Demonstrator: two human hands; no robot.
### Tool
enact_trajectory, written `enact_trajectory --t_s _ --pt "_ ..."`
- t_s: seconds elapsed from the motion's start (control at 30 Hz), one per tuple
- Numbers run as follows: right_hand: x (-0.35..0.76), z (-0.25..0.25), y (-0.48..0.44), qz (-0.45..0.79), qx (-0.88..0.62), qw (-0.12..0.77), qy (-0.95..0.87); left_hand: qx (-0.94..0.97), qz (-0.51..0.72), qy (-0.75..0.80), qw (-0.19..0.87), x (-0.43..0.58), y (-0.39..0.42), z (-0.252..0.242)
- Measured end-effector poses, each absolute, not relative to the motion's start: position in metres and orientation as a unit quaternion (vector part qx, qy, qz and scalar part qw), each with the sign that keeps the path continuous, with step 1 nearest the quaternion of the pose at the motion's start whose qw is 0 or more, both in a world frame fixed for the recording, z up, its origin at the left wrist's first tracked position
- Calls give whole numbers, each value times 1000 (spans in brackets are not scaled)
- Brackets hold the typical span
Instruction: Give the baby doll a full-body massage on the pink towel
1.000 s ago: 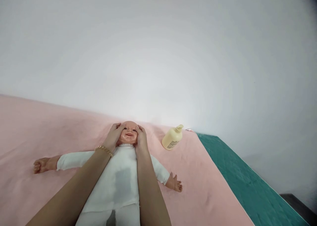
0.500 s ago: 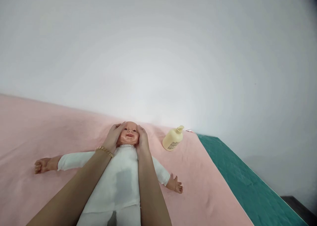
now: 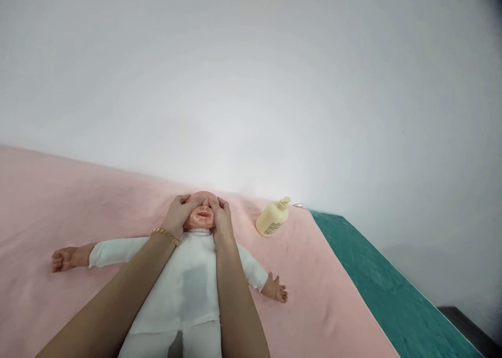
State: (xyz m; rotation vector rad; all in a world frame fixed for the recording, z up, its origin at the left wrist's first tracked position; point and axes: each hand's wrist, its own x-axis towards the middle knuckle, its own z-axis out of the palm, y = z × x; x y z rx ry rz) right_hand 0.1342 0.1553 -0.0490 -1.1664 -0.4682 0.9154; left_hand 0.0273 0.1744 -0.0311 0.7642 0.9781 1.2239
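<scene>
A baby doll (image 3: 196, 279) in white clothes lies on its back with its arms spread wide. My left hand (image 3: 180, 211), with a gold bracelet at the wrist, cups one side of its head. Against the other side rests my right hand (image 3: 222, 216). Both thumbs lie across the doll's brow and cover its eyes, while the nose and mouth show between my hands. The other fingers curl round the sides of the head and are partly hidden. Neither hand holds anything else.
A pale yellow pump bottle (image 3: 272, 217) stands on the pink cloth (image 3: 314, 274), to the right of the doll's head. Green material (image 3: 384, 274) shows beyond the cloth's right edge. A white wall (image 3: 251, 86) rises behind. At the lower right is a dark edge (image 3: 466, 326).
Both thumbs have moved inward from the sides of the doll's head onto its brow, covering the eyes. The bottle and the doll's body stay in place; the view shifts slightly.
</scene>
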Motion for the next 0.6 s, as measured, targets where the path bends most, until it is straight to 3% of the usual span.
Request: enact_trajectory --t_s 0.6 --pt "146 -57 167 456 -480 733 -158 281 542 433 663 29 175 -26"
